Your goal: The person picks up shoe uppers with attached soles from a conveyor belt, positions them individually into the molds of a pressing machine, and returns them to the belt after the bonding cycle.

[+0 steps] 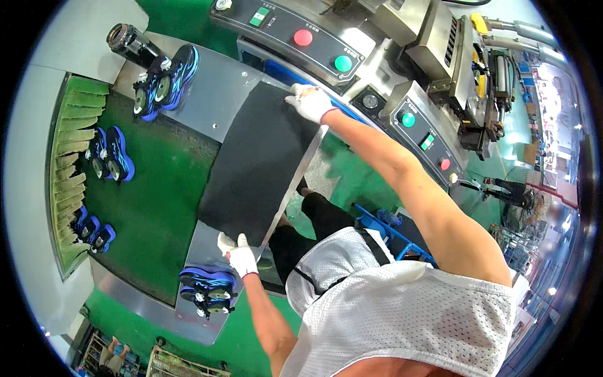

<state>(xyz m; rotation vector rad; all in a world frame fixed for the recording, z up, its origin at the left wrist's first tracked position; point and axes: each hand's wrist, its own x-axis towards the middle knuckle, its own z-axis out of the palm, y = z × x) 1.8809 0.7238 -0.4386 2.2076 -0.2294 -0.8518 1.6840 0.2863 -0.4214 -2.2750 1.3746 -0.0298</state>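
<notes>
A black mat (260, 166) lies across the near part of a metal conveyor table, in front of my body. My left hand (241, 257), in a white glove, is at the mat's lower corner with its fingers apart. Just beside it sits a group of black and blue sports shoes (208, 286). My right hand (310, 104), also gloved, rests at the mat's upper corner, fingers loosely stretched out along its edge. A pair of the same shoes (166, 81) stands on the metal farther left of that hand.
A green conveyor belt (154, 179) carries more shoes (111, 154) by a tunnel opening with a fringed green curtain (69, 157). A dark cylinder (133, 45) stands on the table. Control panels (289, 38) with coloured buttons and a metal machine (433, 44) border my right side.
</notes>
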